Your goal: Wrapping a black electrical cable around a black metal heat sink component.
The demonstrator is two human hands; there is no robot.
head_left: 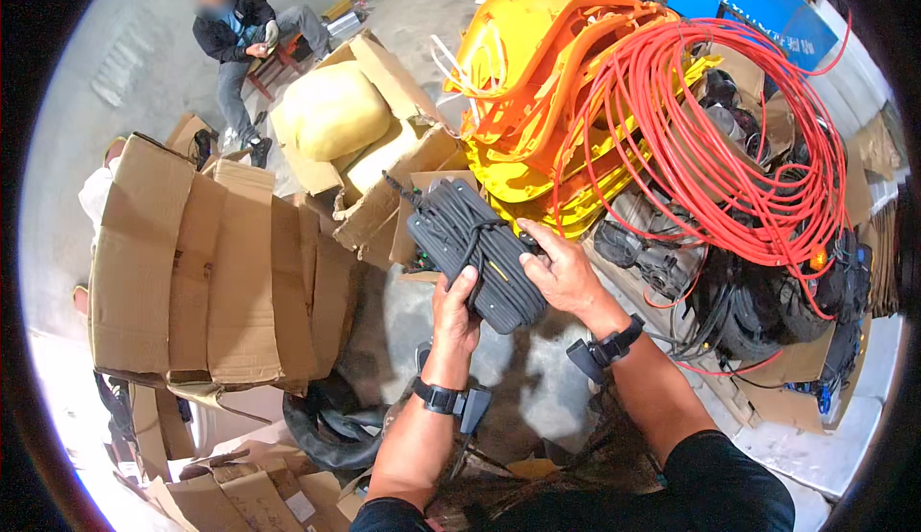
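Note:
A dark grey ribbed box (508,304), which looks like a charger, is in front of me with black cord (477,239) wound round it. My left hand (455,319) grips its lower left side, thumb on top and fingers mostly hidden underneath. On the right side, my right hand (561,273) is closed at the box's edge, its thumb and forefinger by a small dark piece that I cannot make out. A dark strap with a small device circles each wrist. The box is tilted and held above the floor.
Cardboard boxes (240,273) stand at left; another carton (403,191) with yellow foam-like lumps (338,110) is ahead. Orange and yellow plastic shells (537,43) are stacked beside a large red hose coil (662,139). Black tubing (331,436) lies lower left. A person (245,28) sits farther back.

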